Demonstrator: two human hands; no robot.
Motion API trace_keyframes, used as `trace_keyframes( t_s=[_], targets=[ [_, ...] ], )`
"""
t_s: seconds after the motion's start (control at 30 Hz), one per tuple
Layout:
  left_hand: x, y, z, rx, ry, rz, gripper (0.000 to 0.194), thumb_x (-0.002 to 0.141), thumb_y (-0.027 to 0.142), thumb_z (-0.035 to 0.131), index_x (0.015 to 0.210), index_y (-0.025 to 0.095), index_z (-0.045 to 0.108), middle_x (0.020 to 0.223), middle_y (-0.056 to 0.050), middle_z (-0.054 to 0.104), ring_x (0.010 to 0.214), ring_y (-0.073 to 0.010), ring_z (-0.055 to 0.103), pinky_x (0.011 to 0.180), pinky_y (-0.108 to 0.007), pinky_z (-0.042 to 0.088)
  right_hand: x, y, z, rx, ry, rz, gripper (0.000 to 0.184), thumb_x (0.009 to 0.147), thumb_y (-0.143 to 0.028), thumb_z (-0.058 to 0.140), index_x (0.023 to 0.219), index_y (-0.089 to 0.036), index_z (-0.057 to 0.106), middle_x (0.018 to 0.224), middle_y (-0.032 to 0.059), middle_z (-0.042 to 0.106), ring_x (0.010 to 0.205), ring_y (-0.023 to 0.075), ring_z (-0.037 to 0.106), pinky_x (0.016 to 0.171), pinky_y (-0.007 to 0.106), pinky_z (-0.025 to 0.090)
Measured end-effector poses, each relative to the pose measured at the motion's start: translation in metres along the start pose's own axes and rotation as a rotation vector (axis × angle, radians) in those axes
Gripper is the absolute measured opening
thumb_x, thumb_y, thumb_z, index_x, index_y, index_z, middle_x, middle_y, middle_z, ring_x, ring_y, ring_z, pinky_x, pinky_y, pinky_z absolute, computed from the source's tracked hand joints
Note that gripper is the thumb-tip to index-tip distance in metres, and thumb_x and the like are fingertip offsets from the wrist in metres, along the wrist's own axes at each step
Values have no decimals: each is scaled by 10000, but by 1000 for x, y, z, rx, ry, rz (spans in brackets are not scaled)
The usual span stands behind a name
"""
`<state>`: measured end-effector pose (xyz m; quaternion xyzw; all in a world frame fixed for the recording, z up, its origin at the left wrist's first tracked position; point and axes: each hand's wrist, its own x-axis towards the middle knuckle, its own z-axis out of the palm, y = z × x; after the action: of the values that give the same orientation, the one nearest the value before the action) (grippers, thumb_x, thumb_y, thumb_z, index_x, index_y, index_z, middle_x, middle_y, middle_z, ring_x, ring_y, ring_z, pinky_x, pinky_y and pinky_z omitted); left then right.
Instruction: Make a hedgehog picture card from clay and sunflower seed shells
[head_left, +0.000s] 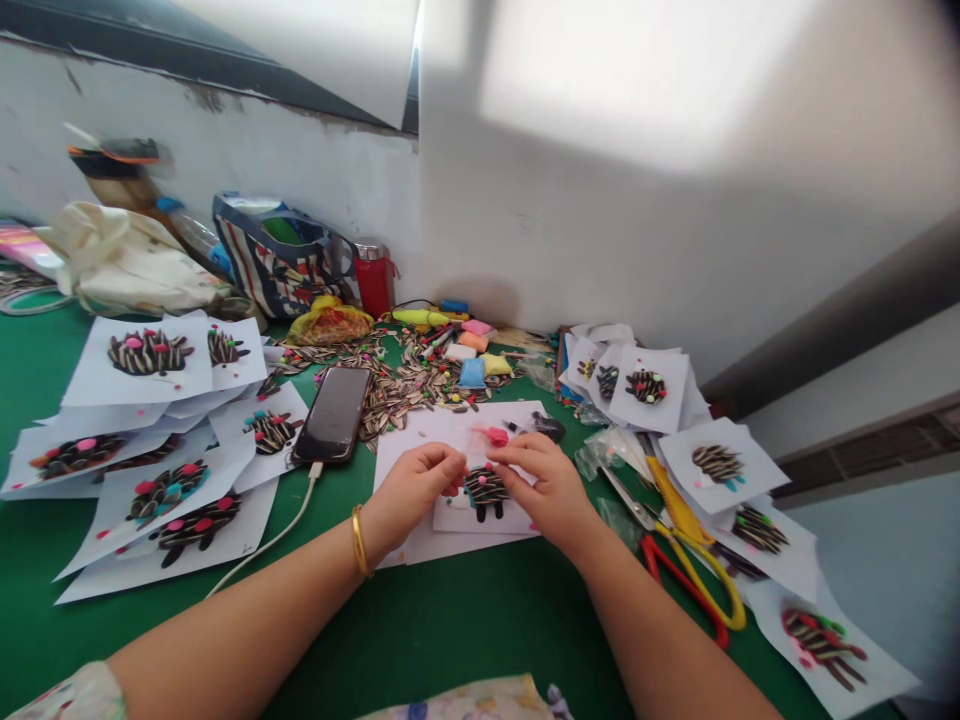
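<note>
In the middle of the table, a small white card (442, 517) carries a hedgehog-like picture (486, 488) of striped sunflower seeds and dark clay, with pink dots on it. My left hand (424, 490) is at its left edge, thumb and fingers pinched together; whatever is between them is too small to make out. Over the right side of the picture is my right hand (547, 492), fingers stretched leftward and slightly apart, with nothing visible in them. Just beyond the fingertips lies pink clay (495, 436) in clear wrap. Larger white paper (397, 425) lies under the card.
Finished-looking seed cards are piled left (82, 390) and right (679, 400). A phone (334, 413) with a white cable lies left of the paper. Loose sunflower seeds (397, 390) and clay packets (472, 373) spread behind. Scissors (701, 560) lie right; a red flask (373, 280) stands behind.
</note>
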<state>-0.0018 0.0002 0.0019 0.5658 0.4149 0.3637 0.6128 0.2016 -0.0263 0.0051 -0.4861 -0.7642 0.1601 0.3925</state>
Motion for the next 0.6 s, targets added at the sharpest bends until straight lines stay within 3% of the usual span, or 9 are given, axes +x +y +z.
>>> trace_keyframes(
  t_s=[0.17, 0.27, 0.4, 0.5, 0.6],
  targets=[
    [-3, -1, 3, 8, -157, -22, 361, 687, 500, 730, 732, 146, 671, 641, -11, 622, 609, -131, 535, 616, -252, 431, -5, -18, 5, 111, -88, -74, 140, 862, -296, 653, 977, -248, 718, 892, 47, 645, 869, 177, 591, 782, 309, 488],
    [-4, -2, 4, 47, -193, -7, 378, 721, 526, 694, 720, 148, 682, 611, -14, 622, 596, -132, 543, 606, -251, 432, -3, -20, 3, 107, -98, -99, 85, 871, -274, 642, 896, -232, 712, 847, 35, 642, 838, 164, 587, 766, 296, 476],
    [-3, 0, 4, 57, -137, 7, 450, 807, 579, 576, 820, 151, 716, 717, -52, 681, 657, -154, 595, 653, -275, 477, 3, -9, -10, 49, -186, -12, 61, 863, -226, 639, 868, -220, 699, 842, 18, 674, 826, 156, 599, 779, 287, 457],
    [-1, 0, 3, 25, -58, -2, 490, 805, 608, 561, 857, 145, 715, 762, -68, 697, 672, -161, 612, 652, -280, 492, 5, 5, -19, -62, -289, 133, 76, 830, -181, 643, 842, -223, 706, 828, -1, 690, 782, 146, 604, 715, 259, 440],
    [0, 0, 3, 6, -23, -13, 507, 803, 619, 560, 849, 138, 712, 735, -64, 685, 666, -157, 610, 650, -277, 494, 6, 13, -22, -157, -368, 165, 83, 798, -168, 660, 823, -225, 714, 818, -5, 695, 783, 149, 607, 703, 254, 429]
  ],
)
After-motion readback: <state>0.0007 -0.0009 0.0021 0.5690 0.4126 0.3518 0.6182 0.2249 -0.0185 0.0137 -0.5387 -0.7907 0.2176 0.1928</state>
